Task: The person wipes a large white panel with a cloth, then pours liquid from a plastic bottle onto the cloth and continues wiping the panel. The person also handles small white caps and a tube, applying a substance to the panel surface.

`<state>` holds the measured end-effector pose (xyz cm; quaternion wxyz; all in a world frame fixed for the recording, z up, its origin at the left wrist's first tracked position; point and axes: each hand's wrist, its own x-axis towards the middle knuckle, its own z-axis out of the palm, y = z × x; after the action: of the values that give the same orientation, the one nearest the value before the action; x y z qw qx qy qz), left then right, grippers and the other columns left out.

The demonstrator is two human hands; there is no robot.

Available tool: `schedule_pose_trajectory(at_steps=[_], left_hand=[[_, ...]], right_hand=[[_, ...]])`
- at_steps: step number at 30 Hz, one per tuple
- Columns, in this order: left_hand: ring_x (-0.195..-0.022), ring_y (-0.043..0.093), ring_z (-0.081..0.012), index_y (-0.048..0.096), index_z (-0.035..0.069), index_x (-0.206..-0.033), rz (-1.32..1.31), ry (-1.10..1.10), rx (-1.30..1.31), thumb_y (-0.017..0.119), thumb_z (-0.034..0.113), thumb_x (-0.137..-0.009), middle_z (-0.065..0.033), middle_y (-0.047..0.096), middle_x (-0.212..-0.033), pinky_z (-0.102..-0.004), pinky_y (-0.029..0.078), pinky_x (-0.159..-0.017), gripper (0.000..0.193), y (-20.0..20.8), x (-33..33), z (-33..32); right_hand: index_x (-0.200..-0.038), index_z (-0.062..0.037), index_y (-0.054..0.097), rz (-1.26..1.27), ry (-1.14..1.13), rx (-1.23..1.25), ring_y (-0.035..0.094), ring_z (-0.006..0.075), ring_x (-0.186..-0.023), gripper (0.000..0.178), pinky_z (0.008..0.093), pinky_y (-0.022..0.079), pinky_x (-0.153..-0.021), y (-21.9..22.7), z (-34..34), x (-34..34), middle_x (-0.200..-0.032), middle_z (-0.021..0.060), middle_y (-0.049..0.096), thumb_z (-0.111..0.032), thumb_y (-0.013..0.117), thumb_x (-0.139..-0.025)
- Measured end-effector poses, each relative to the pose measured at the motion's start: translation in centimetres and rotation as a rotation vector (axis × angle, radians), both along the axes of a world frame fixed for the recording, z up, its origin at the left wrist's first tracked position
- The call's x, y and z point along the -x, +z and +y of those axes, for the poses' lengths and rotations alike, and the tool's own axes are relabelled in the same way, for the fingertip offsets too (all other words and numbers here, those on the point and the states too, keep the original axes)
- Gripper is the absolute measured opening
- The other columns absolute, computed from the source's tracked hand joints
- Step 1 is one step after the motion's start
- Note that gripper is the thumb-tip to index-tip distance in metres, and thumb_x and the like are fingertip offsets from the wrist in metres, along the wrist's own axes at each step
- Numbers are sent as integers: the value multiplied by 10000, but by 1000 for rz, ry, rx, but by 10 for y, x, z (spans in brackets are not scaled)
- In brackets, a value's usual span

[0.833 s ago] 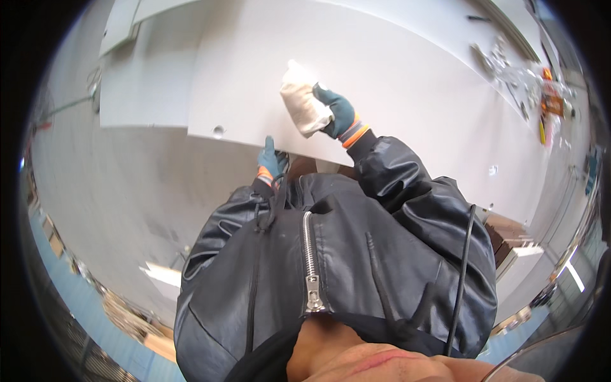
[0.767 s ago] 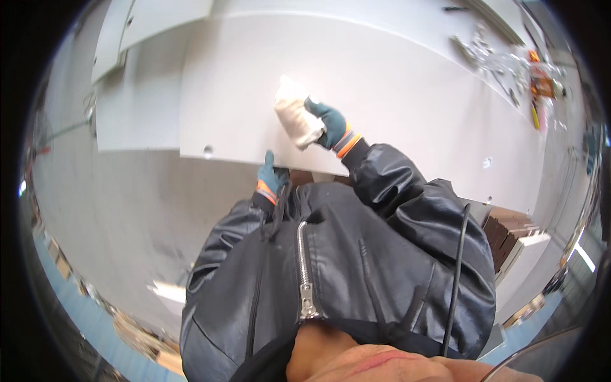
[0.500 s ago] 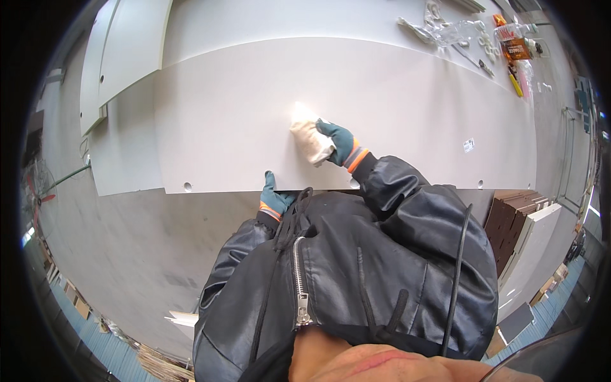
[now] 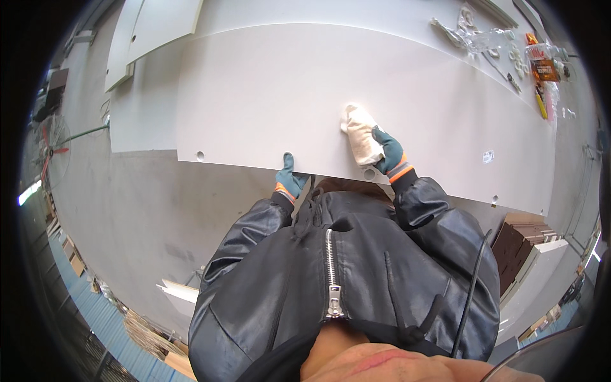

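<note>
A long white panel [image 4: 273,95] with round holes along its near edge lies in front of me. My right hand [image 4: 389,153], in a dark green glove with an orange and grey cuff, presses a bunched cream-white cloth [image 4: 361,135] onto the panel near a hole. The fingers are wrapped round the cloth's right side. At the near edge, left of the cloth, my left hand [image 4: 291,178] wears a matching glove. Its thumb lies over the panel's edge, and the other fingers are partly hidden below it.
Smaller white panels [image 4: 162,25] are stacked at the far left. Clear plastic bottles [image 4: 490,41], a yellow-handled tool [image 4: 541,105] and small parts lie at the far right. Brown boards [image 4: 519,245] stand at the right. A fan [image 4: 51,151] is at the left.
The cloth and my right hand have moved right and nearer the panel's near edge, close to a hole. My left hand stays at the edge. The whole view has shifted and tilted.
</note>
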<state>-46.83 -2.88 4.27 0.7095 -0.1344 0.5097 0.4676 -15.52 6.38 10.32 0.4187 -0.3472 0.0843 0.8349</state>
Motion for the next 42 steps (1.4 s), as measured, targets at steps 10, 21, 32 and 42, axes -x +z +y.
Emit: schedule_pose_trajectory(at_steps=[10,21,32,42], left_hand=[[-1141,601,-319,553,27,-1318,-10,-111,254,632,536,-929,-134,637,-1265,-468,510,-979,646,25,0,-49],[-1215,558,-343,504,42,-1359,-239,139,75,665,424,-941,-146,588,-1330,-504,467,-1054,589,-40,8,-66],[-1076,650,-283,569,22,-1274,157,261,106,705,387,-924,-131,654,-1210,-424,555,-946,524,5,21,-67],[-988,689,-261,578,-19,-1239,259,376,24,747,435,-880,-143,671,-1140,-373,606,-800,603,25,8,-113]], right_hand=[[-1386,5,490,-152,75,-7,651,265,-1127,446,408,547,-966,-8,-15,6,-1289,135,624,-249,533,-1022],[-1427,-1,437,-232,159,-17,614,283,-1189,496,446,518,-1015,-25,-18,10,-1337,153,586,-286,511,-1028],[-1406,-25,473,-257,249,-63,640,285,-1142,475,455,532,-983,-4,2,15,-1303,137,616,-296,533,-1021],[-1408,-41,487,-191,500,27,650,282,-1137,498,452,535,-977,2,11,1,-1317,138,623,-323,562,-1005]])
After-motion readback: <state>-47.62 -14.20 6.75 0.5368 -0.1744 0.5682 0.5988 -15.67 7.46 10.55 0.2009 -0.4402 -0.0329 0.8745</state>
